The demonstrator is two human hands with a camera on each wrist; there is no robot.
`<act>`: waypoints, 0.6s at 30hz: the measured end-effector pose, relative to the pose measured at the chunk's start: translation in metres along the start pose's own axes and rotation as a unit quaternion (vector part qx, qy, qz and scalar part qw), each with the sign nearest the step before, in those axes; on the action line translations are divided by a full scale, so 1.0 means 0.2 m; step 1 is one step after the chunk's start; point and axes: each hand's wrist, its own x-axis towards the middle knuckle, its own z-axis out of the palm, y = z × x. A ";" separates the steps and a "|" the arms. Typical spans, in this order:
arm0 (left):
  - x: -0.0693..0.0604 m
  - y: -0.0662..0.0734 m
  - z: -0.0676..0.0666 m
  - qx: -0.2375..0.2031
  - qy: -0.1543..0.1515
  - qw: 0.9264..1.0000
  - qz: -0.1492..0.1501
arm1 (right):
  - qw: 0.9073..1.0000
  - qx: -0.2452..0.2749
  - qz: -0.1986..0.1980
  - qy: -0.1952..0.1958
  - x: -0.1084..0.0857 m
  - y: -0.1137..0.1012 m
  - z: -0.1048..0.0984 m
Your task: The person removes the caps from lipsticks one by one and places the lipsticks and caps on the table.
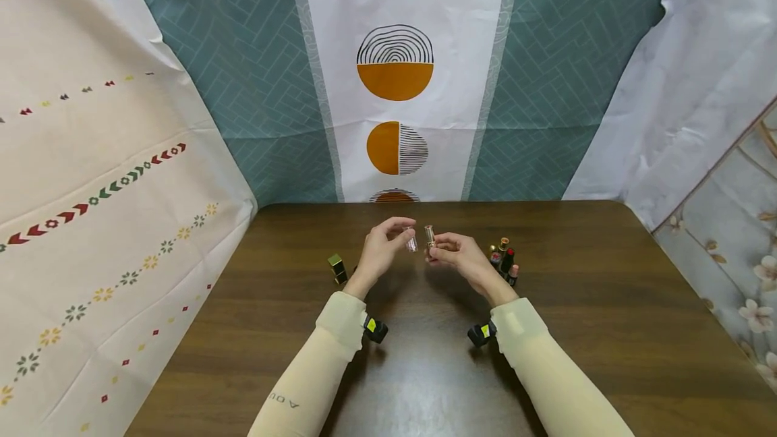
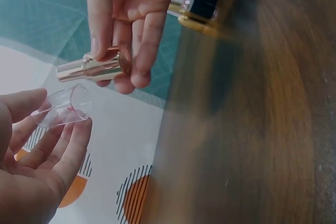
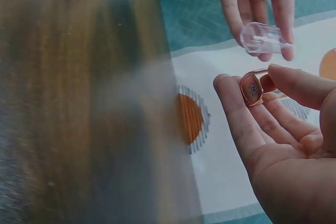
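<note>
Above the middle of the table, my left hand (image 1: 382, 249) pinches a clear plastic lipstick cap (image 2: 65, 107) between thumb and fingers. Close by on the right, my right hand (image 1: 466, 259) grips a shiny rose-gold lipstick tube (image 2: 100, 70) near its base. Cap and tube are apart, with a small gap between them. From the right wrist view, the flat base of the tube (image 3: 252, 88) faces the camera, and the open end of the cap (image 3: 262, 39) shows beyond it. No lipstick bullet is plainly visible on the tube.
Several lipsticks (image 1: 505, 258) stand in a cluster just right of my right hand. A gold-and-black lipstick case (image 1: 337, 268) is left of my left wrist. The brown wooden table (image 1: 577, 329) ends at a patterned cloth (image 1: 400, 86) behind.
</note>
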 end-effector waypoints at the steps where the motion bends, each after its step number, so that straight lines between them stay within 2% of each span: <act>1: 0.00 0.00 0.00 0.001 0.001 1.000 0.002 | 1.000 -0.001 0.001 0.003 0.00 -0.01 0.00; 5: -0.01 0.01 0.02 0.002 -0.004 1.000 -0.007 | 1.000 -0.014 0.001 0.010 -0.01 -0.05 -0.02; 9: -0.02 0.04 0.04 -0.015 -0.032 0.999 -0.022 | 0.999 -0.038 0.000 0.016 -0.02 -0.09 -0.05; 14: -0.02 0.09 0.06 -0.027 -0.045 0.999 -0.008 | 0.997 -0.067 -0.014 0.021 -0.05 -0.14 -0.09; 18: -0.02 0.11 0.07 -0.029 -0.057 0.998 -0.010 | 0.997 -0.062 -0.024 0.030 -0.07 -0.17 -0.14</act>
